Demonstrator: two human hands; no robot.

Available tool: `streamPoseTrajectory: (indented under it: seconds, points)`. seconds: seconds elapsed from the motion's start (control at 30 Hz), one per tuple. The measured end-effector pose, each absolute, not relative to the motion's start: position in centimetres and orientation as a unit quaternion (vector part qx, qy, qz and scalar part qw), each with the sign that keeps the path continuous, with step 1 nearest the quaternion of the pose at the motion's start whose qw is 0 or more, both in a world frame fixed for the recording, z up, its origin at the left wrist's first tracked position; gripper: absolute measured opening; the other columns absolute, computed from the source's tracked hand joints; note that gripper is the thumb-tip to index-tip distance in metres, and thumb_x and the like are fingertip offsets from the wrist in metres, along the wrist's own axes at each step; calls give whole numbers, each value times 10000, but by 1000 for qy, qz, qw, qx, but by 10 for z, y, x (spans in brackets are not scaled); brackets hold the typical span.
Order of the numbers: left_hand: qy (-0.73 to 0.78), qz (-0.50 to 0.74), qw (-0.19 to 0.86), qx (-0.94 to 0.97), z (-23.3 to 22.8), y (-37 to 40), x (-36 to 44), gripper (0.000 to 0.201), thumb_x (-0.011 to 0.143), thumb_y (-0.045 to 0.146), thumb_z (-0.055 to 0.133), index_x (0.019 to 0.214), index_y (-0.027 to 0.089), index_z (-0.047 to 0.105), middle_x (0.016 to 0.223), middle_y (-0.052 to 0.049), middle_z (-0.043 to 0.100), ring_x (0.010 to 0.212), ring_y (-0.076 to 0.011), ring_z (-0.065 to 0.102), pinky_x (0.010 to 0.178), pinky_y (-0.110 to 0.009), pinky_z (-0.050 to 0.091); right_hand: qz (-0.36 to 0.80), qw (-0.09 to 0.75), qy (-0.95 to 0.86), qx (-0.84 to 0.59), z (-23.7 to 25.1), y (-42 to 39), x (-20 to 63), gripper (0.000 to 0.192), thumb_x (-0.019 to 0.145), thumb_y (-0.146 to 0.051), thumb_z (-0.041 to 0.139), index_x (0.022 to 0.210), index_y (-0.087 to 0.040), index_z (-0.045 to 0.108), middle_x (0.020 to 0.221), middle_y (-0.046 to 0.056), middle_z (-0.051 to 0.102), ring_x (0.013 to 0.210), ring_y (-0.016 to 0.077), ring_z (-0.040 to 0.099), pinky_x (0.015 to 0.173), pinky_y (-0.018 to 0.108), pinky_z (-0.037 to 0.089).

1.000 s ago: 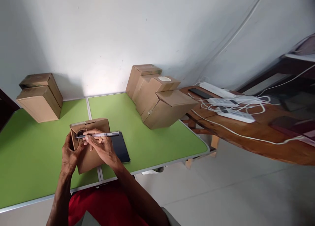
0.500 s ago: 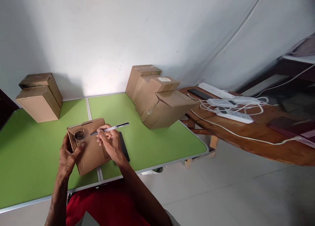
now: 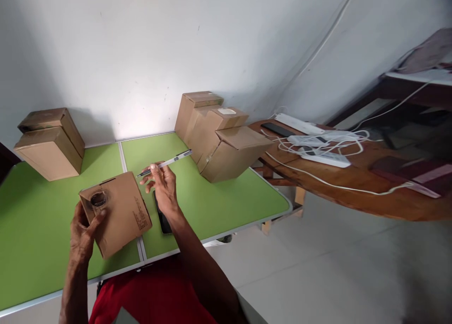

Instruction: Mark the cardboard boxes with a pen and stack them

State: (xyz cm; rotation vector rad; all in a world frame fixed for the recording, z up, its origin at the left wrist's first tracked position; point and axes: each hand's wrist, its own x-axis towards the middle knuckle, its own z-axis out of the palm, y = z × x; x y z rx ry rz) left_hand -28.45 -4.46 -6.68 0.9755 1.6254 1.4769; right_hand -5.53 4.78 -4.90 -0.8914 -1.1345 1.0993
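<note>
- Between the two hands, a small cardboard box (image 3: 118, 213) sits tilted over the near edge of the green desk (image 3: 219, 199), its face with a round dark hole turned up and to the left.
- At the box's left end, the left hand (image 3: 82, 232) grips it, thumb lying just beside the hole and fingers wrapped behind the cardboard.
- Just right of the box, the right hand (image 3: 161, 185) is raised clear of it, pinching a slim silver pen (image 3: 165, 162) between thumb and fingertips; the pen lies nearly level, its clip end pointing up and to the right.
- Under the right wrist, a dark phone (image 3: 162, 215) lies flat on the desk, touching or nearly touching the box's right edge.
- Beyond the right hand, a cluster of brown boxes (image 3: 221, 138) stands against the white wall.
- Far beyond the left hand, two stacked boxes (image 3: 49, 142) rest at the desk's back corner.
- Well to the right of both hands, a wooden table (image 3: 353, 187) carries white power strips and tangled white cables (image 3: 318, 145).
- Below the arms, a red garment (image 3: 155, 295) covers the person's lap.
</note>
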Motion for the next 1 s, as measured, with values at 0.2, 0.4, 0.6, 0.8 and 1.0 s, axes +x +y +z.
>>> streamPoseTrajectory:
  seconds: [0.2,0.4,0.6,0.8,1.0]
  points:
    - [662,584,346,319,-78,-50,-308,936,546,692,1034,1298,214,745,1254,-133,818,1021,-316,779,812,-403,667,378,352,-596,-615,-77,85,-58,84,1088,-192,731,1135,-181,662,1019,119,798,871,229,799,721,304,643]
    - [652,585,360,322,-78,-49,-312,860,569,621,1046,1284,239,759,1250,-102,825,1008,-287,772,830,-388,669,342,209,-626,-668,-87,98,-93,349,1122,-393,788,1398,-185,737,1394,118,762,1179,275,783,1015,490,693]
    - [656,585,356,317,-79,-47,-311,824,558,619,1035,1238,244,761,1171,-96,838,977,-306,777,807,-412,674,290,163,-653,-680,-74,82,-79,314,1123,-257,733,1407,-124,723,1331,215,795,1203,327,785,997,427,642]
    - [650,598,353,308,-82,-47,-309,859,539,625,1041,1256,236,770,1216,-102,833,988,-291,774,817,-393,672,216,146,-620,-740,-84,10,-32,709,915,-365,949,1490,-92,638,1550,343,638,1496,485,579,1202,602,501]
    - [651,596,347,316,-83,-47,-308,874,533,651,1040,1250,233,767,1231,-109,826,992,-291,777,823,-395,675,279,165,-560,-763,-104,-7,-12,806,742,-375,1031,1395,-78,663,1505,349,656,1429,492,642,1146,547,541]
